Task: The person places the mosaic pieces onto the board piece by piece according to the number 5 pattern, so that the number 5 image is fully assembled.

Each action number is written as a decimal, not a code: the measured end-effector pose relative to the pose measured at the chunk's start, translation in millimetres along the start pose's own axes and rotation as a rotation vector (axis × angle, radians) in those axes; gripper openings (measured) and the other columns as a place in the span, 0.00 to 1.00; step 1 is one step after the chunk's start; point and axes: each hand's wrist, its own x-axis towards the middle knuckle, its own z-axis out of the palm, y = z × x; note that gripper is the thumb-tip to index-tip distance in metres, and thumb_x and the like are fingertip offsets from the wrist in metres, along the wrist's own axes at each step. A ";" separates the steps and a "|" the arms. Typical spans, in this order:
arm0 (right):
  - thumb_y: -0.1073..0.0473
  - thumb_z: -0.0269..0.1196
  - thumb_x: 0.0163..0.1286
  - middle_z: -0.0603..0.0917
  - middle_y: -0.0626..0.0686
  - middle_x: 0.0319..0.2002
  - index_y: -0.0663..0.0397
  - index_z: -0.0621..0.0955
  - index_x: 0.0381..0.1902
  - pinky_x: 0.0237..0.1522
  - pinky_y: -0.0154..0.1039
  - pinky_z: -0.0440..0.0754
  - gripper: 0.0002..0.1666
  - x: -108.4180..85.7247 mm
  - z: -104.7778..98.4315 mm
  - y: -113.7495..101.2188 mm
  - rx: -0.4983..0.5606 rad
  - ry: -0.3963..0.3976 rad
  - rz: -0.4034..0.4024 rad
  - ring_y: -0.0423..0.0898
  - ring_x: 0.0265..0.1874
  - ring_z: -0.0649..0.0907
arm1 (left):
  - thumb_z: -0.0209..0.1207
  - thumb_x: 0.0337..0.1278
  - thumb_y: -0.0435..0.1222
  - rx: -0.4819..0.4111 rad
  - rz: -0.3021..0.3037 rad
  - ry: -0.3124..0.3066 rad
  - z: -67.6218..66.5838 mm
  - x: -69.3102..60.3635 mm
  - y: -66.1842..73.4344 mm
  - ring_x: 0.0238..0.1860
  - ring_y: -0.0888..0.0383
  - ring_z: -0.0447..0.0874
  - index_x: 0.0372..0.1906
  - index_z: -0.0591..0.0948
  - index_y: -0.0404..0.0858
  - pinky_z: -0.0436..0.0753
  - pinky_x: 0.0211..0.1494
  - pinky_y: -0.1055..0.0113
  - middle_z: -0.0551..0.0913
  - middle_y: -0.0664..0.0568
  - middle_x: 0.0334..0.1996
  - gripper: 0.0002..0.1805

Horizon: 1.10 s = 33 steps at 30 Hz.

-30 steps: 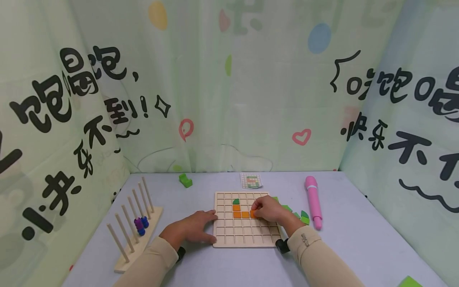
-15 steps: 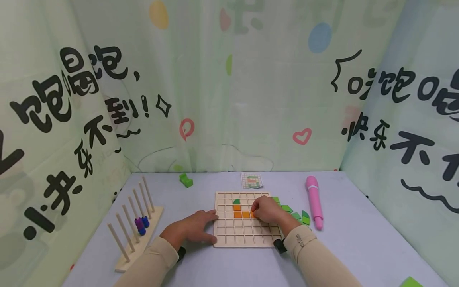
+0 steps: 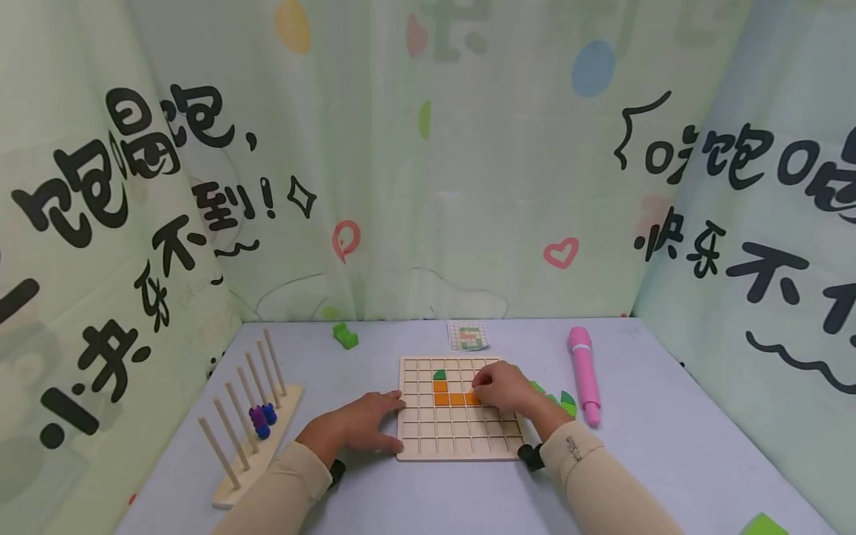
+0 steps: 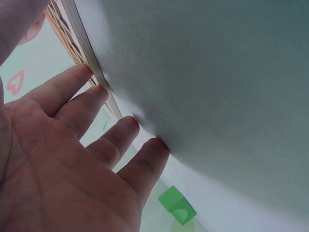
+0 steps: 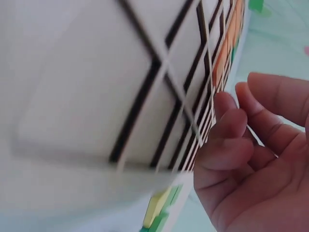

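A wooden grid board point(image 3: 461, 448) lies on the table. In its cells sit a row of orange square tiles point(image 3: 457, 400), another orange tile point(image 3: 440, 386) above the row's left end, and a green rounded tile point(image 3: 439, 374) on top. My left hand point(image 3: 359, 423) rests at the board's left edge, fingers extended; in the left wrist view its fingertips point(image 4: 99, 92) touch that edge. Over the row's right end hovers my right hand point(image 3: 503, 386). Its fingers point(image 5: 227, 154) are loosely bent near the grid, and no tile shows between them in the right wrist view.
Green tiles point(image 3: 568, 403) lie right of the board, partly behind my right arm. A pattern card point(image 3: 468, 336) lies behind it. A pink pen-shaped toy point(image 3: 585, 375) is at right. On the left stand a pegged rack point(image 3: 287, 409) with beads and a green block point(image 3: 345, 336).
My right hand has shifted slightly up and right, uncovering more of the rightmost orange tile. My left hand stays at the board's edge.
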 end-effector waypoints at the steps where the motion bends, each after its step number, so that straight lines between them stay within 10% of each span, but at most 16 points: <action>1: 0.62 0.65 0.72 0.83 0.49 0.33 0.55 0.86 0.38 0.36 0.39 0.76 0.04 -1.1 -3.7 2.3 0.014 0.005 0.002 0.46 0.33 0.78 | 0.73 0.58 0.47 0.003 0.000 0.001 0.3 0.1 -0.3 0.79 0.44 0.62 0.74 0.73 0.40 0.66 0.79 0.47 0.64 0.49 0.80 0.40; 15: 0.61 0.63 0.73 0.85 0.57 0.43 0.63 0.85 0.49 0.42 0.42 0.81 0.12 -9.8 -49.7 48.1 0.058 0.060 0.112 0.50 0.40 0.80 | 0.73 0.58 0.49 -0.004 -0.039 -0.013 0.4 1.4 1.1 0.80 0.45 0.60 0.75 0.72 0.42 0.66 0.79 0.47 0.63 0.52 0.81 0.41; 33: 0.68 0.65 0.66 0.85 0.64 0.51 0.66 0.85 0.54 0.52 0.50 0.83 0.19 -5.0 -50.9 67.6 -0.124 0.025 0.173 0.55 0.46 0.80 | 0.74 0.58 0.49 -0.013 -0.046 -0.016 -0.4 1.1 1.3 0.80 0.45 0.60 0.75 0.72 0.43 0.66 0.79 0.47 0.63 0.53 0.81 0.42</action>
